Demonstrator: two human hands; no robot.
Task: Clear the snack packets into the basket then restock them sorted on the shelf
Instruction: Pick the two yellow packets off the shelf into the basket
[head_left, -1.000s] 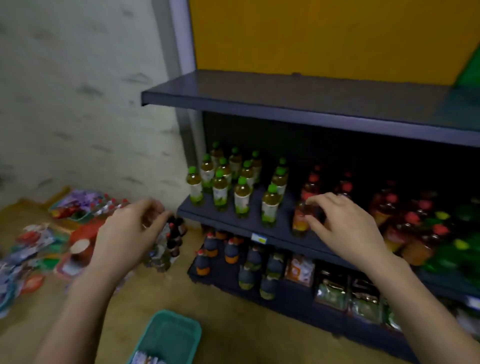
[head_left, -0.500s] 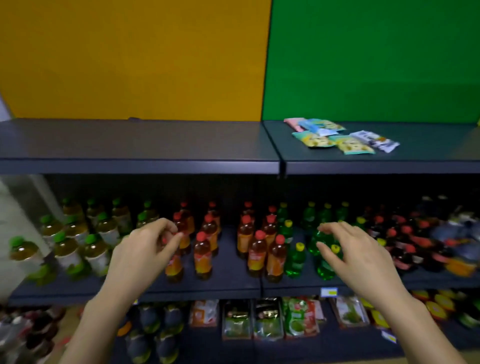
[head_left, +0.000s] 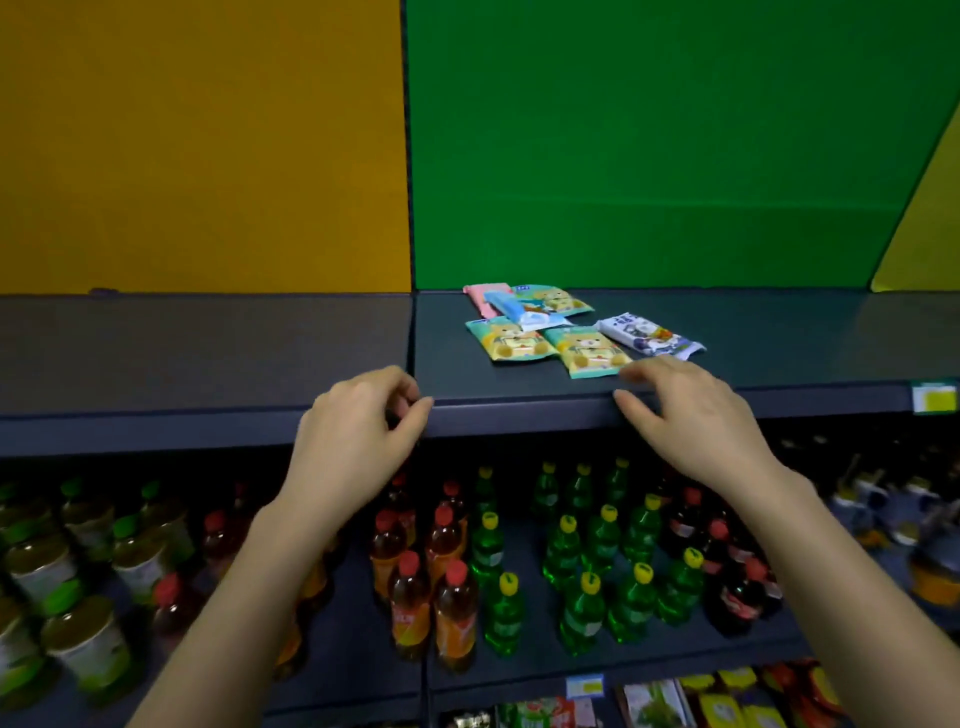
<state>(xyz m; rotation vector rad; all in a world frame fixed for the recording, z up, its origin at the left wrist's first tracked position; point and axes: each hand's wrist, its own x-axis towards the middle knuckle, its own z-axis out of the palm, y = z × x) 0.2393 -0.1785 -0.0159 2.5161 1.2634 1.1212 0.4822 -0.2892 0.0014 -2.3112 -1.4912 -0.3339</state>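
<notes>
Top shelf (head_left: 208, 353), left section: bare dark surface is seen up to the seam. Left hand (head_left: 358, 431) is held at the front edge by the seam, fingers loosely curled, thumb near forefinger, nothing seen held. Snack packets (head_left: 550, 338) are laid flat and overlapped, unsorted, mid-depth on the right section; basket not in view. Right hand (head_left: 696, 415) is poised at the front edge just beside the nearest packet, fingers spread and relaxed, judged ready for gathering. Approach from the front is unobstructed. Bottles (head_left: 452, 597) are ranked on the shelf below.
</notes>
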